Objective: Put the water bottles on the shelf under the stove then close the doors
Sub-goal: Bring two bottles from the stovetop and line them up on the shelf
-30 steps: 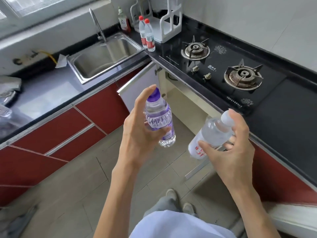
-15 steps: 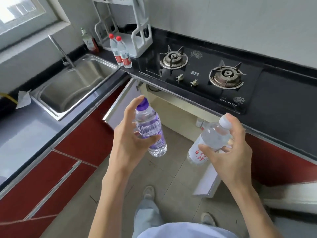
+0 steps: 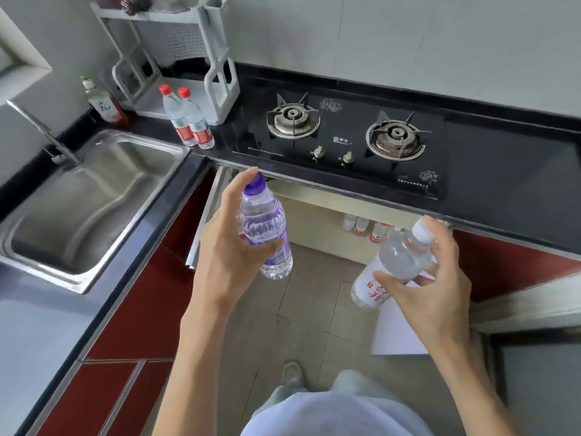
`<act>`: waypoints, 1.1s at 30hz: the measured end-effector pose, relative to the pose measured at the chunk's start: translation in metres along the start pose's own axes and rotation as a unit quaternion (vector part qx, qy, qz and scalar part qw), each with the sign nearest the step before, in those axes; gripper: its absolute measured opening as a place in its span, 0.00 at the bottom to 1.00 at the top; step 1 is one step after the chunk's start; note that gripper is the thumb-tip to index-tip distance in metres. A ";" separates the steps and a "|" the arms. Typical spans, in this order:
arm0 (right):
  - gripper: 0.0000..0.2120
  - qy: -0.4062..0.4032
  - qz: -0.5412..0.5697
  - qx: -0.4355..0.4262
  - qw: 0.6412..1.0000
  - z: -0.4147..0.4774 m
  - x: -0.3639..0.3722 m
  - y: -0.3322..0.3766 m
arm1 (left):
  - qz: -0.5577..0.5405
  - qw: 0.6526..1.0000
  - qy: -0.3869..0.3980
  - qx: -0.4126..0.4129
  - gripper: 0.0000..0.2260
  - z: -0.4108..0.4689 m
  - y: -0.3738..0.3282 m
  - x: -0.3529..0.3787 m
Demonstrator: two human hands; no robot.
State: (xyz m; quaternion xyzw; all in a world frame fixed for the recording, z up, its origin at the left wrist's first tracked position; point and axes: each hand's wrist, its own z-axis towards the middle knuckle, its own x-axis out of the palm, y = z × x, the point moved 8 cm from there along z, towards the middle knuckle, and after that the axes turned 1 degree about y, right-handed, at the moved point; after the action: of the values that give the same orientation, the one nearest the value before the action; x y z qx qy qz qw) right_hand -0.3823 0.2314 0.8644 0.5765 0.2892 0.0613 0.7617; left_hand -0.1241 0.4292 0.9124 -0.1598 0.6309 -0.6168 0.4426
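Note:
My left hand [image 3: 226, 247] grips a clear bottle with a purple cap and purple label [image 3: 265, 234], held nearly upright in front of the stove cabinet. My right hand [image 3: 437, 287] holds a white-capped bottle with a red-lettered label [image 3: 393, 265], tilted with its cap up and to the right. The cabinet under the stove [image 3: 314, 221] stands open. Several small bottles [image 3: 361, 225] stand on its shelf at the back. Its left door [image 3: 207, 215] and right door [image 3: 396, 328] are swung out. Two red-capped bottles [image 3: 188, 118] stand on the counter left of the stove.
A two-burner gas stove [image 3: 342, 133] is set in the black counter. The steel sink [image 3: 85, 199] lies at the left, with a white rack [image 3: 188, 67] and a soap bottle [image 3: 102, 103] behind. My feet stand on the tiled floor [image 3: 314, 297].
The view has swung right and closer, so the stove now sits ahead and the shelf's bottles show. Both hands still hold their bottles in about the same pose.

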 end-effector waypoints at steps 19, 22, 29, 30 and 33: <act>0.53 0.024 -0.047 0.048 0.997 0.083 0.074 -0.041 | 0.053 0.995 0.082 0.022 0.51 0.114 0.036 0.048; 0.54 0.037 -0.045 0.056 0.997 0.108 0.090 -0.045 | 0.057 0.993 0.103 0.004 0.50 0.138 0.047 0.065; 0.53 0.079 -0.081 0.074 0.991 0.150 0.129 -0.077 | 0.078 0.985 0.150 -0.037 0.52 0.172 0.103 0.107; 0.53 0.085 -0.086 0.077 0.990 0.152 0.134 -0.085 | 0.077 0.983 0.161 -0.045 0.52 0.173 0.115 0.113; 0.54 0.111 -0.114 0.091 0.983 0.153 0.150 -0.112 | 0.081 0.977 0.185 -0.069 0.52 0.173 0.155 0.132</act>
State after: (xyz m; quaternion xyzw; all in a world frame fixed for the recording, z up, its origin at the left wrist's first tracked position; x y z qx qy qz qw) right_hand -0.2069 0.1295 0.7318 0.5964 0.4404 0.0111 0.6709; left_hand -0.0132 0.2496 0.7492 -0.0218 0.7534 -0.5532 0.3547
